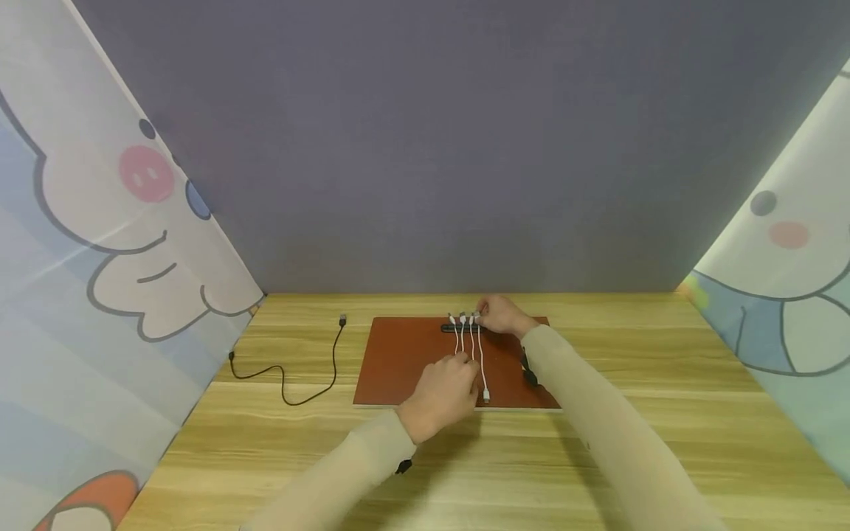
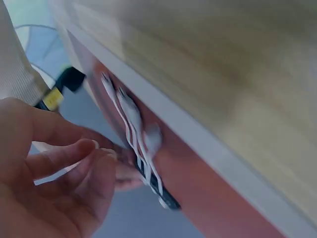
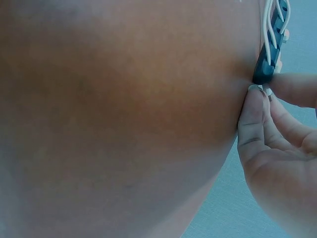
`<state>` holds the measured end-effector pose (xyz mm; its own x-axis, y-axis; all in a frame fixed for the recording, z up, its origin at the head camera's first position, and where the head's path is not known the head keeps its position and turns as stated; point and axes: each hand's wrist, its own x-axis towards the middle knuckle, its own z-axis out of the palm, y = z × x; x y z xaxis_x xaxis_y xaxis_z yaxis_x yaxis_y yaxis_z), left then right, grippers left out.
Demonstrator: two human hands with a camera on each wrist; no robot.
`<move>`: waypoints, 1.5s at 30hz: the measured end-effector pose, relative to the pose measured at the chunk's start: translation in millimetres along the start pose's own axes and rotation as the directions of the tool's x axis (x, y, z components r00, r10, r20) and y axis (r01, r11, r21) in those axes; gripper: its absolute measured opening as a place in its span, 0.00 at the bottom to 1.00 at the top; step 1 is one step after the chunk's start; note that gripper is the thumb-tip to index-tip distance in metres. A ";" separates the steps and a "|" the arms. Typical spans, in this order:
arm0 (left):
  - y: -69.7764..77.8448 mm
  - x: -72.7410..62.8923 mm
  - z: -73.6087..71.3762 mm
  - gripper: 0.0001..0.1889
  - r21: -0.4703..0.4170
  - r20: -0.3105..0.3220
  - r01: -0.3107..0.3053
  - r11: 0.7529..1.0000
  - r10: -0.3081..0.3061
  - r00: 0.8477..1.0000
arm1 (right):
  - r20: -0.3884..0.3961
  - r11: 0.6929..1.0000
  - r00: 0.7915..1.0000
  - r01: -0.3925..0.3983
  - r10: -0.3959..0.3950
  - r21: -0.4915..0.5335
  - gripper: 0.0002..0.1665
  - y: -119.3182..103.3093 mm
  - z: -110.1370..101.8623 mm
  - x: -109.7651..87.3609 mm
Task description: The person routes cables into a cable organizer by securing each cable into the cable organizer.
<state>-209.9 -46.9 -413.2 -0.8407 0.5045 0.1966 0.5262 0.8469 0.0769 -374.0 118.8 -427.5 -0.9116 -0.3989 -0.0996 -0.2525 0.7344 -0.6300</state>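
Several white USB cables (image 1: 482, 369) run side by side from a black cable holder (image 1: 448, 328) toward the near edge of a reddish-brown board (image 1: 392, 369). My right hand (image 1: 505, 317) is at the holder's right end. In the right wrist view, its thumb and fingers pinch a small white cable end just beyond the holder (image 3: 264, 74). Nearer the front, my left hand (image 1: 443, 391) is over the cables. The left wrist view shows its thumb and fingertips (image 2: 106, 161) pinching a thin white piece of cable, mostly hidden by the fingers.
A loose black USB cable (image 1: 283, 383) lies curved on the wooden table (image 1: 664, 413), left of the board. A grey wall (image 1: 425, 147) stands behind the table. Cartoon-printed sheets (image 1: 80, 221) flank both sides.
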 end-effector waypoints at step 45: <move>-204.5 6.8 -12.7 0.26 0.088 0.024 0.432 0.898 -0.435 0.900 | -0.004 0.999 0.999 -0.041 0.041 0.029 0.10 -4.7 3.3 -5.3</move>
<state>-321.6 -218.7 -415.2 -0.9887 0.0895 0.1200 0.0981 0.9928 0.0681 -366.9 115.6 -426.5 -0.9224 -0.3662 -0.1225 -0.2054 0.7339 -0.6475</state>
